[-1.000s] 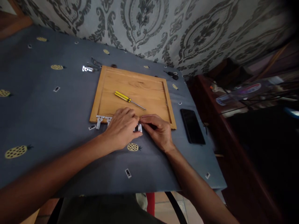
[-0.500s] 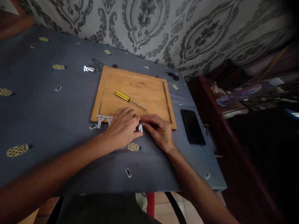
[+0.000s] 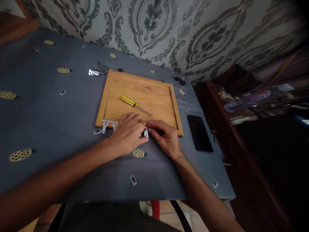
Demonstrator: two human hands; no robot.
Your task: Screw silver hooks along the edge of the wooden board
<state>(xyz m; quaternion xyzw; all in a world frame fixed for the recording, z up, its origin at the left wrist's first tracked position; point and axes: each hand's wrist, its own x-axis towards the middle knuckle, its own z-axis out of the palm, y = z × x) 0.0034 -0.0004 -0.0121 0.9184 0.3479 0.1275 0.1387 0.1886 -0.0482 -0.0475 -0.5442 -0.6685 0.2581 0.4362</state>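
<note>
A framed wooden panel (image 3: 137,87) lies flat, its near edge under both hands. My left hand (image 3: 127,133) is closed over that edge, its fingers and thumb around a silver metal hinge (image 3: 146,133), which is mostly hidden. My right hand (image 3: 166,137) meets it from the right, thumb and fingertips pinched together at the hinge; whatever they hold is too small or covered to make out. Left of my left hand, another silver hinge (image 3: 105,125) sits on the same edge, arms pointing toward me. A yellow-handled screwdriver (image 3: 130,101) rests on the panel.
A blue pineapple-print cloth (image 3: 72,122) covers the table. Loose metal hardware (image 3: 94,72) lies beyond the panel's far left corner. Black-handled scissors (image 3: 180,80) are at the far right, and a black phone (image 3: 200,133) lies right of the panel. A patterned curtain (image 3: 154,29) hangs behind.
The whole view has shifted slightly, with things appearing a little lower and to the right. Both hands keep almost the same place and grip at the hinge.
</note>
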